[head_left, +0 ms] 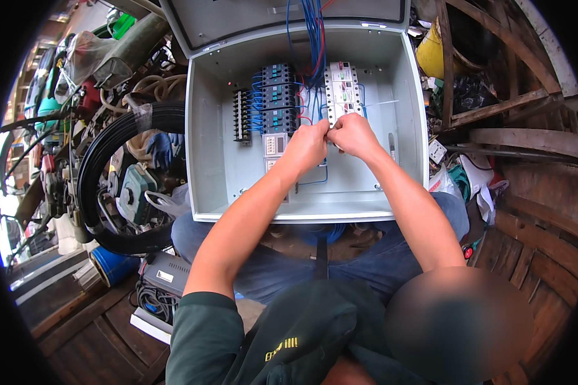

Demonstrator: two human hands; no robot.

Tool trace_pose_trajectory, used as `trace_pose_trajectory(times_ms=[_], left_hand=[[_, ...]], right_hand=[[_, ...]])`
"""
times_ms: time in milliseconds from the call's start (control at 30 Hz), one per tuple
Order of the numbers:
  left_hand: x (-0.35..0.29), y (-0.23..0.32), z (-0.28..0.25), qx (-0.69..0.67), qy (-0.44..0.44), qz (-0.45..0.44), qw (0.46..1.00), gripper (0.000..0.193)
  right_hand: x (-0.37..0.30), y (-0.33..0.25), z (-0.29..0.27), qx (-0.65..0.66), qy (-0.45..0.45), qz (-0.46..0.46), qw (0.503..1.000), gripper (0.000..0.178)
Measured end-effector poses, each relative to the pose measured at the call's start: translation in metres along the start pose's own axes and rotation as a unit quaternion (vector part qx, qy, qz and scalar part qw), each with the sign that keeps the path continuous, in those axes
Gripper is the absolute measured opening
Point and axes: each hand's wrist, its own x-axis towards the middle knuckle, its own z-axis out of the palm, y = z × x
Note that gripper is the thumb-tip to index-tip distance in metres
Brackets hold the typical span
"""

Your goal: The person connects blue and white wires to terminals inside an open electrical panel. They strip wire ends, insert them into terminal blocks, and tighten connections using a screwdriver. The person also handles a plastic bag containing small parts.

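We have both hands inside the grey metal box (228, 186), which sits open in front of our blue-jeaned legs (446, 215), its lid (225, 19) raised at the box's far edge. Our left hand (311, 140) and right hand (353, 136) meet a little right of the box's middle, close together at the near end of a row of white modules (342, 90) fixed to the box's back panel. The fingers of both hands are closed, curled in to a pinch; we cannot tell what, if anything, lies between the fingertips. Left of centre in the box stands a column of dark contactors (277, 97), with a small pale device (275, 145) at its near end, partly behind our left forearm. Nearer the box's left wall is a black terminal strip (240, 114), and short blue wires link it to the contactors. A bundle of blue wires (311, 32), with a red wire (321, 50) beside it, comes over the box's far edge. Outside the box, a black coil (91, 167) leans near its left side, and a yellow bucket (432, 51) stands beyond its far right corner.
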Motion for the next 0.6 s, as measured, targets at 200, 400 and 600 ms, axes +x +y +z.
trace_pose_trajectory(times_ms=[200, 400, 600], left_hand=[[0.002, -0.014, 0.012, 0.044, 0.030, -0.029, 0.998, 0.005], [0.010, -0.013, 0.014, 0.076, -0.021, -0.103, 0.992, 0.010], [0.007, -0.018, 0.017, 0.067, -0.001, -0.067, 0.995, 0.012]], right_hand=[[0.003, -0.003, -0.012, 0.094, 0.009, 0.001, 0.996, 0.023], [-0.002, -0.003, -0.031, 0.233, -0.003, -0.034, 0.972, 0.018], [-0.002, -0.013, -0.015, -0.019, 0.029, -0.073, 0.997, 0.028]])
